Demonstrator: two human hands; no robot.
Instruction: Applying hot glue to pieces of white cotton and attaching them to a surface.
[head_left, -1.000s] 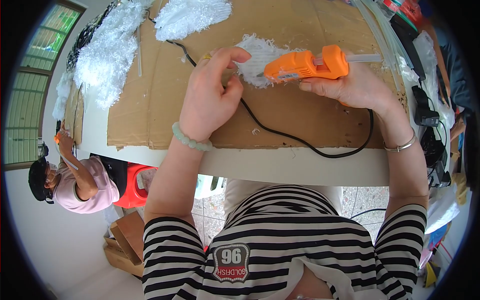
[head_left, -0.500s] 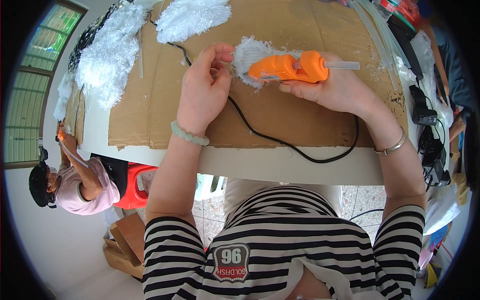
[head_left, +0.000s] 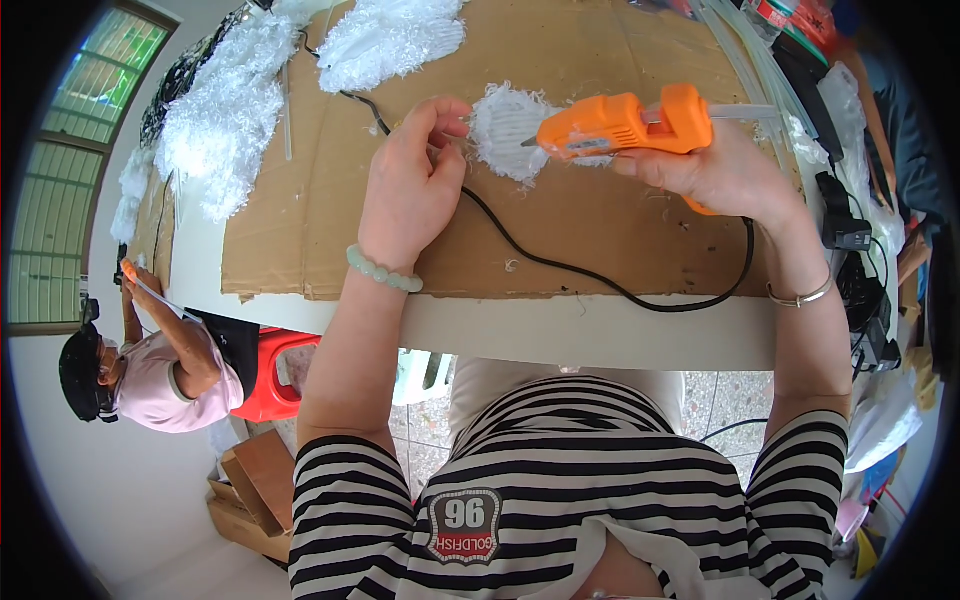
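An orange hot glue gun (head_left: 625,125) is gripped in my right hand (head_left: 725,170), its metal nozzle pointing left and a clear glue stick sticking out of its back. Under the nozzle lies a small white fluffy fabric piece (head_left: 510,130), ribbed in the middle and frayed around the edge. My left hand (head_left: 415,185) is at the left edge of that piece, fingers loosely curled and thumb apart from the index finger. Nothing shows between them; whether the fingertips touch the fabric I cannot tell. The gun's black cord (head_left: 560,278) loops across the cardboard (head_left: 330,220).
White fluffy pieces (head_left: 225,120) are heaped at the left, with another (head_left: 390,45) at the back. Clear glue sticks (head_left: 745,60) lie at the far right, near black power adapters (head_left: 848,225). Another person (head_left: 175,375) works at the left, by a red stool (head_left: 272,375).
My right hand has drawn the glue gun to the right, uncovering more of the fluffy piece and the nozzle. My left hand has hardly moved.
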